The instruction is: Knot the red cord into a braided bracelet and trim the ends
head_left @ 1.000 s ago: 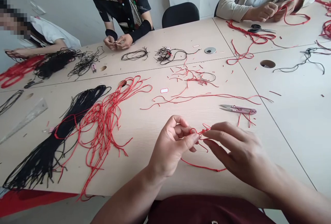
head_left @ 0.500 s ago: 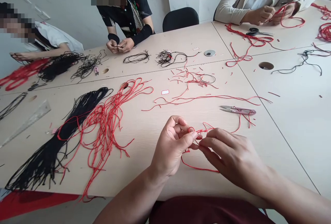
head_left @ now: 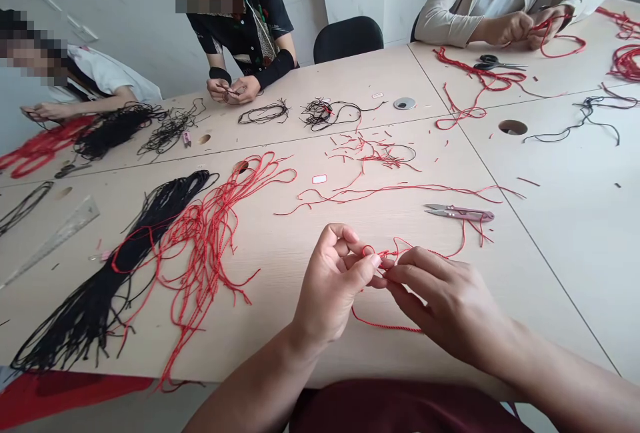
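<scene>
My left hand and my right hand are close together above the pale wooden table. Each pinches a thin red twisted cord between thumb and fingers. A small loop of this cord stands up at my left thumb and forefinger. Its lower length hangs in a curve beneath my hands. To the right of my right hand lie pink-handled thread snips, which neither hand touches. Part of the cord is hidden by my fingers.
Left of my hands lie a tangled pile of red cords, a black cord bundle and a clear ruler. Red offcuts are scattered ahead. Co-workers' hands handle cord across the table.
My right hand has moved down and left, closer to my left hand. The small red loop at my left fingers looks tighter, and the view has shifted slightly.
</scene>
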Demonstrator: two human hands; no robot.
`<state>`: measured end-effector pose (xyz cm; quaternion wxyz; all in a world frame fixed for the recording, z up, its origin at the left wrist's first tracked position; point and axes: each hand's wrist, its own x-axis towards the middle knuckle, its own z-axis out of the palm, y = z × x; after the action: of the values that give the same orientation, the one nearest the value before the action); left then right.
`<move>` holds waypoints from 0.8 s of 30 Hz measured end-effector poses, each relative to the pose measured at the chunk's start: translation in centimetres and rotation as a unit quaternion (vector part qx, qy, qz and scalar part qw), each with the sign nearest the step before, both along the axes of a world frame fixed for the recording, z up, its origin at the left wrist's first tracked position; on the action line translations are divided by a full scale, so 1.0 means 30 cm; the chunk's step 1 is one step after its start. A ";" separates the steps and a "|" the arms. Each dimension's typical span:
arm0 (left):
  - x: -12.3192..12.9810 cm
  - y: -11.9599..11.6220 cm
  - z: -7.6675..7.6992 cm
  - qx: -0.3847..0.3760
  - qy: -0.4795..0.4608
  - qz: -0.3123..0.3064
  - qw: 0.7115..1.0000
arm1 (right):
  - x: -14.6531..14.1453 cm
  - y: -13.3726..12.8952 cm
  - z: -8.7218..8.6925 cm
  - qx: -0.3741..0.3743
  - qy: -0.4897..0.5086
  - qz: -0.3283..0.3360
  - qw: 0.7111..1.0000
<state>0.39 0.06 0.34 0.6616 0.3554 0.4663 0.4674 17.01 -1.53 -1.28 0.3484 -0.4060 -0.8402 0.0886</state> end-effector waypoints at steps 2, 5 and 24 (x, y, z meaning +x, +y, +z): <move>-0.002 0.000 0.000 0.021 0.006 0.000 1.000 | 0.008 0.001 0.010 -0.041 0.036 0.003 0.998; -0.011 0.002 0.005 0.037 0.018 -0.008 0.999 | 0.025 0.013 0.021 -0.111 0.115 -0.013 0.987; -0.031 -0.018 -0.049 0.343 0.376 0.029 0.860 | 0.075 0.052 0.006 -0.573 0.379 0.050 0.725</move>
<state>-0.54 -0.47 -1.13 0.2580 0.6951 0.5000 0.4476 19.26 0.03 -1.10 0.3342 -0.4186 -0.4467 0.7166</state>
